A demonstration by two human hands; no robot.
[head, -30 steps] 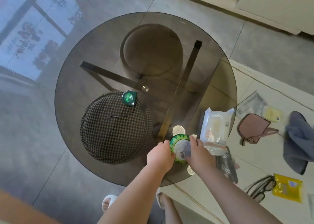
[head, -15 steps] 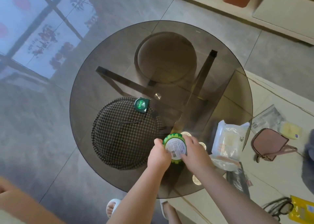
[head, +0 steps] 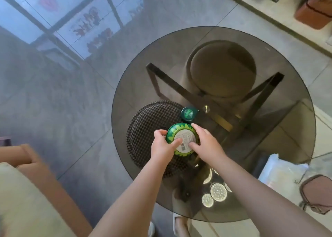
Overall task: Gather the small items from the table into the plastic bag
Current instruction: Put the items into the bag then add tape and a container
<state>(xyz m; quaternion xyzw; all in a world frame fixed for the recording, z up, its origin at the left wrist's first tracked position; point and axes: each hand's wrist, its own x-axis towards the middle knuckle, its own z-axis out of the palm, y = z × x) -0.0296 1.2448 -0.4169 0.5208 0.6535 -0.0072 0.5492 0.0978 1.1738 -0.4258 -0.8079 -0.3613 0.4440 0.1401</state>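
Early stage: both hands, left (head: 162,147) and right (head: 206,146), grasp green tin (head: 182,140) above counter (head: 269,44); small tin (head: 187,113), coins (head: 218,191) remain; plastic bag (head: 280,172) possibly at right

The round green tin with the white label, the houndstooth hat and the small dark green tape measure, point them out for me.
Round green tin with white label (head: 186,141), head view, on its white label.
Houndstooth hat (head: 143,121), head view, on its crown.
Small dark green tape measure (head: 188,113), head view, on its top face.

Round smoked-glass bench (head: 179,60) carried the lot.
On it lay a houndstooth hat (head: 143,129), small green tin (head: 188,113) and clear packet (head: 280,174).
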